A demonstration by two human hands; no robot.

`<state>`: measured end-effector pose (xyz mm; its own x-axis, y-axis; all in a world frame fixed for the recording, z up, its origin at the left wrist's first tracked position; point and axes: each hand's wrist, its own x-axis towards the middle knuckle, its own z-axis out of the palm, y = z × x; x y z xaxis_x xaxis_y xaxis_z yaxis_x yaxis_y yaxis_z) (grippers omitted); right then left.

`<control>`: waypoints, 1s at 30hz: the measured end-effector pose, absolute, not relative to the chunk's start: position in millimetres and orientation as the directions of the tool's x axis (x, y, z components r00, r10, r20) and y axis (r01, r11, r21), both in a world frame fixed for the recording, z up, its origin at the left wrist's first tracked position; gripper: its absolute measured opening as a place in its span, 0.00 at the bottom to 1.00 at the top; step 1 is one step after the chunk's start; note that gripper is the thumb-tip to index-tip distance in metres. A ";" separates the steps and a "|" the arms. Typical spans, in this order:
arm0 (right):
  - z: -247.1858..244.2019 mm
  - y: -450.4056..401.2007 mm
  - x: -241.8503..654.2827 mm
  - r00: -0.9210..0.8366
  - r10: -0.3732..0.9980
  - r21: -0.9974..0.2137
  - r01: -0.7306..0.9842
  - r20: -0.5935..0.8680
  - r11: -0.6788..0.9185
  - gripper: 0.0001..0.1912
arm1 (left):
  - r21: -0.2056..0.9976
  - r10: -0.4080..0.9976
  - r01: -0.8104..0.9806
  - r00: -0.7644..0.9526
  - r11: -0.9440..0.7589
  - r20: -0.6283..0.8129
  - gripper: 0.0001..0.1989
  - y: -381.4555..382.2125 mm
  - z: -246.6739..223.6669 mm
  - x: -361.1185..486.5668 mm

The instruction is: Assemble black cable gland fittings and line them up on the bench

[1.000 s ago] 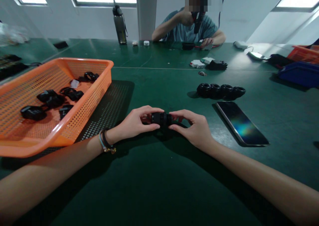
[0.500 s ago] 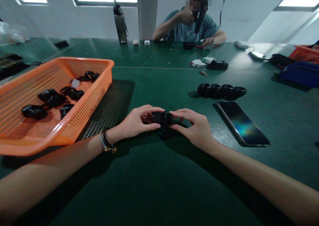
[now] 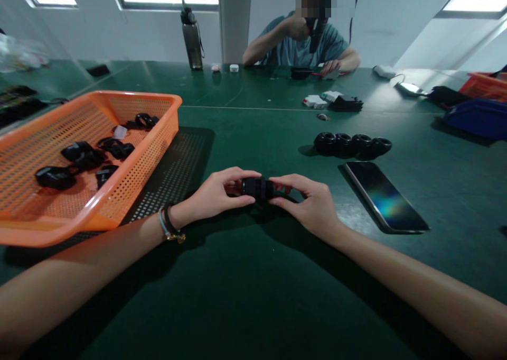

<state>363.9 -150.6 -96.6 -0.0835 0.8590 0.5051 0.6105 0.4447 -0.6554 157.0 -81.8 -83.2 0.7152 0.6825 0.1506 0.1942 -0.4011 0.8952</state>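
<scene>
Between my two hands, just above the green table (image 3: 237, 296), is a small black cylindrical part (image 3: 257, 188). My left hand (image 3: 222, 192) pinches its left end between thumb and fingers. At its right end, the thumb and fingertips of my right hand (image 3: 311, 201) close on the same part. A black cable seems to run behind my right fingers. To the left, an orange perforated basket (image 3: 158, 162) holds several black parts with cables (image 3: 55, 177). Several black ring-shaped parts (image 3: 352, 144) stand in a row beyond my right hand.
A phone (image 3: 386, 196) lies right of my right hand. Farther back are white and black pieces (image 3: 346, 103), a bottle (image 3: 192, 43) and a blue bin (image 3: 477, 118). Across the table sits a person (image 3: 289, 43) holding a dark tool, one hand on the table.
</scene>
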 end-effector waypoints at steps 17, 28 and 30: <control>-94.7 -151.4 363.0 -0.072 0.856 -0.650 0.618 0.513 0.441 0.14 | 0.891 0.689 0.215 0.712 -0.399 0.137 0.21 -83.1 -82.8 156.6; -96.8 -150.9 363.9 -0.068 0.882 -0.717 0.554 0.466 0.422 0.13 | 0.913 0.684 0.185 0.718 -0.363 0.127 0.21 -82.9 -82.8 156.0; -96.7 -151.0 363.9 -0.065 0.881 -0.722 0.546 0.468 0.424 0.14 | 0.913 0.688 0.190 0.715 -0.362 0.124 0.21 -83.0 -82.5 155.8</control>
<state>363.9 -151.0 -96.7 -0.0652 0.8812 0.4682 0.5460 0.4242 -0.7225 155.8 -83.0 -82.5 0.7153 0.6878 0.1239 0.1901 -0.3621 0.9125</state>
